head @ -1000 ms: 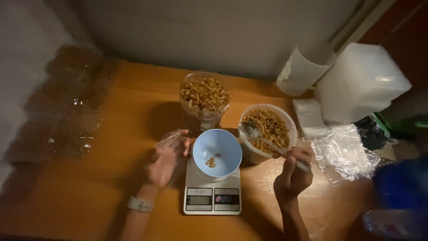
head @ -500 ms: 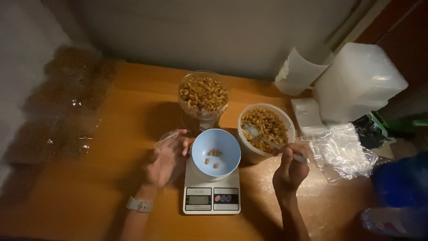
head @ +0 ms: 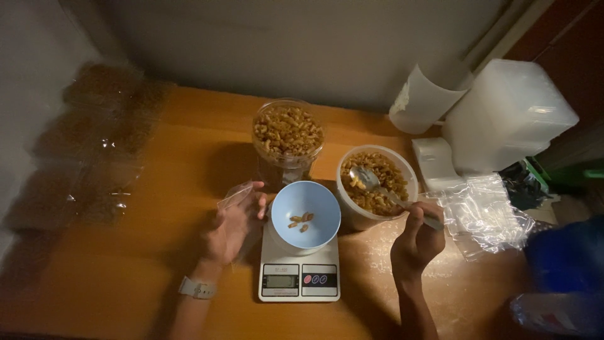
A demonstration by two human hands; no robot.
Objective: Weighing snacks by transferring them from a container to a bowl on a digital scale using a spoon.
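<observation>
A light blue bowl [head: 306, 220] holding a few brown pasta pieces sits on a white kitchen scale [head: 299, 272]. My left hand [head: 234, 223] rests just left of the bowl, fingers against a clear plastic bag [head: 231, 196]. My right hand [head: 416, 240] grips a metal spoon [head: 372, 183], whose bowl carries a little pasta inside the white tub of pasta [head: 376, 186] to the right of the scale. A clear jar full of the same pasta [head: 287, 140] stands behind the blue bowl.
Filled clear bags [head: 94, 145] lie in a row along the table's left side. Empty clear bags [head: 484, 214] lie at the right, beside stacked white containers [head: 506, 116] and a white roll [head: 425, 101]. A blue object [head: 566, 258] sits at the far right.
My right hand has drawn back from the blue bowl and put the spoon into the white tub. A few more pasta pieces lie in the bowl. The left hand has stayed put.
</observation>
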